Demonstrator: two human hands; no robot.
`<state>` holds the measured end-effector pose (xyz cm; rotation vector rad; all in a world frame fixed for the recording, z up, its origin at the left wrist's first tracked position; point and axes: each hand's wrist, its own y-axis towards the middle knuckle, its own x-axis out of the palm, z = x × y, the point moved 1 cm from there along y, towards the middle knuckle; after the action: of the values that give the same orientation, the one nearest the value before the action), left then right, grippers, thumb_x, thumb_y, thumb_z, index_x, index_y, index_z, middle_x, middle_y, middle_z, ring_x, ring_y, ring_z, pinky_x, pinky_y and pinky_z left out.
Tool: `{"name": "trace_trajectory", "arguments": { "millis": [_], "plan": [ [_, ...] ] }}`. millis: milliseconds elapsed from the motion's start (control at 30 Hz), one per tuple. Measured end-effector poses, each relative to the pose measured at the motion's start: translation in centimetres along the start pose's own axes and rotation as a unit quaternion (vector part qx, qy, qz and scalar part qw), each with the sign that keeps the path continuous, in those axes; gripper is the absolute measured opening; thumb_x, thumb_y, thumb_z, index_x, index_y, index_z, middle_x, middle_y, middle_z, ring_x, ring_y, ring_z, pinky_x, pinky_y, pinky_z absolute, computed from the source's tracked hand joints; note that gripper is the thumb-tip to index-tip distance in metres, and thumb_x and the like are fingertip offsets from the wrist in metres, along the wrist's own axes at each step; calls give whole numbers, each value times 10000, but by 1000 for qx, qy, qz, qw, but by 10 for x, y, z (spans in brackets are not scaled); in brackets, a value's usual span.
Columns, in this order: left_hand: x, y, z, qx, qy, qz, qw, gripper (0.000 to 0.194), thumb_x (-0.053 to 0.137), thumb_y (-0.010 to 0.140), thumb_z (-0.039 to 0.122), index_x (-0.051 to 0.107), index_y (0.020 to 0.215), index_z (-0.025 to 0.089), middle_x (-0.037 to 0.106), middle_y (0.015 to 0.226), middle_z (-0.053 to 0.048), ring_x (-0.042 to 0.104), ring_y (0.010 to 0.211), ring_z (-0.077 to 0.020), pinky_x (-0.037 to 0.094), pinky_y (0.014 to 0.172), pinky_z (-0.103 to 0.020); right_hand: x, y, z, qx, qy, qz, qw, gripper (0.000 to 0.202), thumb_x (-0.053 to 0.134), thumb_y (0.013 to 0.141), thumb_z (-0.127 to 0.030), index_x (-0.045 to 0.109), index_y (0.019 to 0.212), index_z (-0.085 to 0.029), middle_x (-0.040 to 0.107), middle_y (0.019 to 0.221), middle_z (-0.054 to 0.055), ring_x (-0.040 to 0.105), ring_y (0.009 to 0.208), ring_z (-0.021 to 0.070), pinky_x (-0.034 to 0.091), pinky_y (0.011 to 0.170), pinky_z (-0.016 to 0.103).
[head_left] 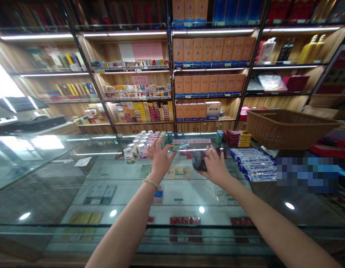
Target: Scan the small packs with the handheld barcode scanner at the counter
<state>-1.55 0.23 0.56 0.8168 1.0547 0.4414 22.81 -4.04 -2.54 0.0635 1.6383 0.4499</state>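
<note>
In the head view my left hand (160,158), with a beaded bracelet at the wrist, pinches one end of a slim green and blue stick pack (180,146) above the glass counter. The pack points right and slightly upward. My right hand (215,163) is wrapped around a rounded dark grey device, which looks like a barcode scanner (198,160), facing left toward the pack. Its handle is hidden by my hand. Just beyond my left hand stand several small white-lidded bottles (129,155) in rows. A short green and blue pack (169,137) stands behind the stick pack.
The glass counter (127,199) shows flat packs on shelves beneath. To the right lie blue-white sachets (256,163), red-yellow packs (237,138) and a wicker basket (284,128). Another green pack (219,137) stands near them. Shelves with orange boxes (208,86) line the wall.
</note>
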Motion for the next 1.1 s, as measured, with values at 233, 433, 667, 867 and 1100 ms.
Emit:
{"name": "trace_trajectory", "arguments": {
  "millis": [233, 433, 667, 867, 1100],
  "plan": [
    [1, -1, 1, 3, -15, -1, 1000, 150, 755, 882, 323, 766, 1031, 308, 481, 1594, -67, 339, 1509, -356, 185, 1271, -641, -1, 0, -1, 19, 59, -74, 995, 533, 670, 871, -463, 632, 1284, -129, 242, 1723, 235, 135, 1621, 377, 142, 1257, 690],
    [-1, -1, 4, 7, -9, 6, 1000, 174, 784, 857, 302, 768, 1030, 305, 489, 1589, -71, 357, 1497, -364, 206, 1259, -651, -16, 3, 1, 52, 80, -144, 985, 768, 712, 826, -602, 577, 1404, -115, 103, 1751, 242, 17, 1637, 380, 73, 1275, 653],
    [-1, -2, 7, 18, -15, 19, 1000, 162, 785, 862, 326, 774, 1023, 319, 502, 1584, -66, 378, 1479, -359, 216, 1250, -646, -38, 38, 1, 88, 142, -43, 985, 706, 556, 929, -700, 590, 1469, -246, 283, 1725, 169, 125, 1620, 411, 222, 1234, 646],
    [-6, -2, 11, 23, -23, 12, 999, 180, 792, 856, 317, 772, 1035, 328, 505, 1584, -64, 379, 1479, -359, 221, 1245, -647, -31, 63, -9, 131, 248, -2, 960, 549, 535, 975, -654, 702, 1357, -297, 397, 1673, 115, 210, 1597, 374, 264, 1234, 602],
    [-3, -4, 14, 32, -19, -1, 999, 183, 800, 850, 324, 770, 1030, 330, 503, 1594, -56, 371, 1486, -366, 205, 1244, -658, -17, 60, -11, 147, 306, 17, 940, 438, 544, 1003, -539, 758, 1270, -266, 418, 1668, 105, 265, 1585, 319, 276, 1254, 551]
  ]
}}
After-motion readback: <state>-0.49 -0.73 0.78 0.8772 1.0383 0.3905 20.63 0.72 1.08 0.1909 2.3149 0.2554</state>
